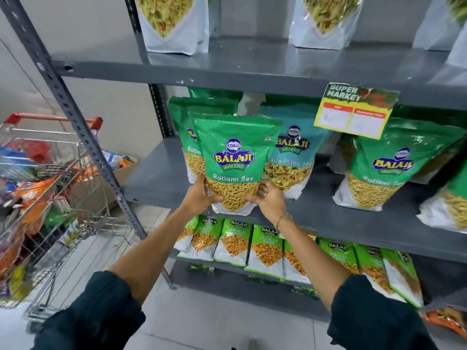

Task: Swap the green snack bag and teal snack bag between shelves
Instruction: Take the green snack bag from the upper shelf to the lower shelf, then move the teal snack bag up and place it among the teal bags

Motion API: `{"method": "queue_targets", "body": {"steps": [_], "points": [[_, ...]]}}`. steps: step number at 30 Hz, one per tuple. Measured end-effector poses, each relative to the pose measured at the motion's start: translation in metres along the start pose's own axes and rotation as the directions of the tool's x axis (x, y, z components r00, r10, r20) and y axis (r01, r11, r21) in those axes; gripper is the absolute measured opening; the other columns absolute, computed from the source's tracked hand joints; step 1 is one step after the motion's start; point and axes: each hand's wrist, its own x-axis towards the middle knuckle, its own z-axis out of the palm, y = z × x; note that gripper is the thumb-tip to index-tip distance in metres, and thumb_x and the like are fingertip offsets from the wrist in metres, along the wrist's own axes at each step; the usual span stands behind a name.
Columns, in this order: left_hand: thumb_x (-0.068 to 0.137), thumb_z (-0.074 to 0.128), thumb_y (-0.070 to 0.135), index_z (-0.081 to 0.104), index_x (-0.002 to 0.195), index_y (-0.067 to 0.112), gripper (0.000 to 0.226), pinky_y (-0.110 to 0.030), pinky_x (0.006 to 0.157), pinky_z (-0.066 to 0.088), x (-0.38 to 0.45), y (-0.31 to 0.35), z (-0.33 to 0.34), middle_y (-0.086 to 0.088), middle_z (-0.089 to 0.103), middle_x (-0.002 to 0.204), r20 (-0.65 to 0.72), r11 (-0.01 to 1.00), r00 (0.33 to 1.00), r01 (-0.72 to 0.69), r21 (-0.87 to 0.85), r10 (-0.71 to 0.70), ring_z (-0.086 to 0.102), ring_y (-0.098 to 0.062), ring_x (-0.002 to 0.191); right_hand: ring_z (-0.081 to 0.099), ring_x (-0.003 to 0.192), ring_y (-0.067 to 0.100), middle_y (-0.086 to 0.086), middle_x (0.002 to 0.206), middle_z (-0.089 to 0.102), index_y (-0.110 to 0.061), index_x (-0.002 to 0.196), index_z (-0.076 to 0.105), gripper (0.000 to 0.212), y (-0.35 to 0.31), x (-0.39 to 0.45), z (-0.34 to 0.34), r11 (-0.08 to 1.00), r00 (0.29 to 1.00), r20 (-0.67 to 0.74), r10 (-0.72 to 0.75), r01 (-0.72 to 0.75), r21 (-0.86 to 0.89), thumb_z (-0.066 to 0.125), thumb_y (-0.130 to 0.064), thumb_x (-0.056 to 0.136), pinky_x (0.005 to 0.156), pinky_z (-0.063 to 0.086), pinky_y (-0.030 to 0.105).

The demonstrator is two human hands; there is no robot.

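Two hands hold one green snack bag (233, 157) upright in front of the middle shelf (156, 178), its long axis running from 12 to 6 o'clock, printed face toward the camera, sealed top edge up. The left hand (201, 195) grips the bag's lower left corner with fingers curled round the edge; the right hand (267, 198) clamps the lower right corner, thumb on the front.

Behind it at 11 o'clock stand at least two more green bags (184, 117), mostly covered. One teal snack bag (293, 152) stands on the same shelf at 2 o'clock, its left side hidden by the held bag. Another green bag (389, 162) stands at 3 o'clock, under a price tag (353, 112) whose print is unreadable.

A shopping cart (50, 173) at 9 o'clock is cut off by the frame edge.
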Motion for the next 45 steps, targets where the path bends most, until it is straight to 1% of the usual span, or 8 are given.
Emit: {"method": "queue_targets", "body": {"steps": [7, 16, 21, 24, 28, 34, 40, 45], "points": [[0.072, 0.077, 0.017, 0.033, 0.131, 0.010, 0.074, -0.039, 0.099, 0.040, 0.026, -0.010, -0.003, -0.008, 0.054, 0.132, -0.019, 0.998, 1.000, 0.025, 0.055, -0.024, 0.049, -0.028, 0.121, 0.059, 0.077, 0.005, 0.003, 0.088, 0.063, -0.009, 0.093, 0.049, 0.040, 0.016, 0.030, 0.014, 0.999, 1.000, 0.012, -0.007, 0.007, 0.033, 0.075, 0.004, 0.065, 0.067, 0.050, 0.012], [0.077, 0.072, 0.018, 0.027, 0.135, 0.005, 0.074, -0.043, 0.105, 0.036, 0.022, -0.012, 0.000, -0.013, 0.046, 0.140, -0.045, 0.991, 0.999, 0.035, 0.127, -0.030, 0.042, -0.031, 0.130, 0.057, 0.107, 0.018, 0.010, 0.119, 0.059, -0.004, 0.120, 0.044, 0.054, 0.021, 0.025, 0.017, 0.999, 0.997, 0.076, -0.018, 0.015, 0.040, 0.071, -0.004, 0.073, 0.097, 0.046, 0.031], [0.086, 0.059, 0.022, 0.056, 0.068, 0.005, 0.025, -0.038, 0.072, 0.046, -0.001, -0.009, 0.025, -0.014, 0.056, 0.083, -0.283, 0.969, 0.958, 0.108, 0.224, -0.042, 0.057, -0.030, 0.080, 0.060, 0.102, 0.019, 0.007, 0.115, 0.062, -0.004, 0.116, 0.054, 0.041, 0.030, 0.005, -0.006, 0.998, 1.000, -0.030, 0.003, -0.004, -0.063, 0.069, -0.008, 0.077, 0.090, 0.048, 0.028], [0.090, 0.052, 0.014, 0.065, 0.090, 0.002, 0.018, -0.027, 0.066, 0.048, -0.021, 0.007, 0.062, -0.007, 0.063, 0.083, 0.014, 0.980, 0.998, -0.060, 0.190, 0.059, 0.058, -0.019, 0.074, 0.064, 0.088, 0.019, 0.014, 0.104, 0.069, -0.005, 0.100, 0.064, 0.025, 0.042, -0.008, -0.029, 0.993, 0.990, -0.133, 0.056, -0.069, -0.093, 0.069, -0.008, 0.077, 0.086, 0.052, 0.032], [0.088, 0.055, 0.010, 0.057, 0.115, 0.004, 0.028, -0.026, 0.086, 0.046, -0.020, 0.032, 0.117, -0.014, 0.062, 0.118, 0.387, 0.913, 0.888, -0.347, 0.216, 0.246, 0.059, -0.020, 0.105, 0.064, 0.079, 0.019, 0.011, 0.081, 0.067, -0.004, 0.090, 0.066, 0.013, 0.061, -0.021, -0.060, 0.987, 0.927, -0.362, 0.102, -0.140, -0.078, 0.065, -0.004, 0.077, 0.064, 0.050, 0.012], [0.088, 0.041, -0.003, 0.000, 0.145, -0.002, 0.070, -0.039, 0.109, 0.031, 0.027, 0.061, 0.155, -0.023, 0.018, 0.153, 0.122, 0.963, 0.992, -0.050, 0.266, 0.018, 0.028, -0.037, 0.137, 0.063, 0.096, 0.021, 0.017, 0.107, 0.066, -0.004, 0.113, 0.056, 0.038, 0.078, -0.005, -0.091, 0.982, 0.896, -0.404, 0.185, -0.188, 0.033, 0.066, -0.008, 0.077, 0.087, 0.051, 0.020], [0.094, 0.033, 0.007, 0.022, 0.142, 0.001, 0.049, -0.040, 0.096, 0.040, 0.067, 0.058, 0.168, -0.023, 0.044, 0.140, -0.183, 1.000, 0.983, 0.011, 0.023, -0.007, 0.047, -0.037, 0.125, 0.050, 0.122, 0.022, 0.009, 0.136, 0.050, -0.013, 0.133, 0.035, 0.081, 0.077, 0.040, -0.097, 0.990, 0.970, -0.201, 0.137, -0.140, -0.005, 0.076, -0.033, 0.066, 0.102, 0.044, 0.042], [0.098, 0.028, 0.028, 0.015, 0.147, 0.014, 0.052, -0.029, 0.104, 0.028, 0.071, 0.037, 0.176, -0.010, 0.032, 0.152, -0.117, 0.981, 0.988, -0.120, -0.150, 0.103, 0.032, -0.025, 0.139, 0.057, 0.108, 0.018, 0.005, 0.117, 0.060, -0.009, 0.121, 0.043, 0.066, 0.081, 0.059, -0.100, 0.997, 0.971, -0.228, 0.071, -0.064, 0.034, 0.077, -0.029, 0.068, 0.087, 0.048, 0.034]]}}
